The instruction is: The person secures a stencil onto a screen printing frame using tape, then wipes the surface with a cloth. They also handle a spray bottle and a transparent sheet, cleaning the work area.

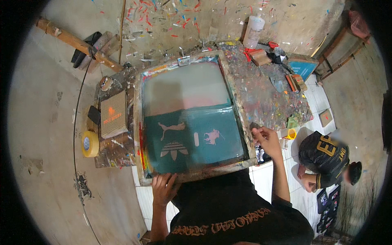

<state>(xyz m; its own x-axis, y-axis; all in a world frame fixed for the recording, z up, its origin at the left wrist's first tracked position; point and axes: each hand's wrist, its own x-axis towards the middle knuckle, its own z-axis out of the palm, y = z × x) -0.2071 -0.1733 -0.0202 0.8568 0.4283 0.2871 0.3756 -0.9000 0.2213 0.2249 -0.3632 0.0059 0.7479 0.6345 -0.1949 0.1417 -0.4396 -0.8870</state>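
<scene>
A wooden-framed printing screen (pixel 212 175) lies in front of me on a paint-spattered table. The nearer part of its mesh is teal, with pale animal and leaf-shaped designs; the farther part is whitish, with a pinkish band. My left hand (pixel 164 188) has its fingers curled over the near edge of the frame, left of the middle. At the frame's right side, my right hand (pixel 268 141) is closed, thumb and fingers brought together beside the wood. A small dark thing shows at those fingertips, too unclear to name. What lies under the screen is hidden.
Left of the screen are a brown printed board (pixel 114 116) and a yellow tape roll (pixel 90 143). A white bottle (pixel 254 32) and squeegees (pixel 292 83) stand or lie at the right. Another person (pixel 324 153) crouches on the tiled floor beside dark printed pieces (pixel 328 207).
</scene>
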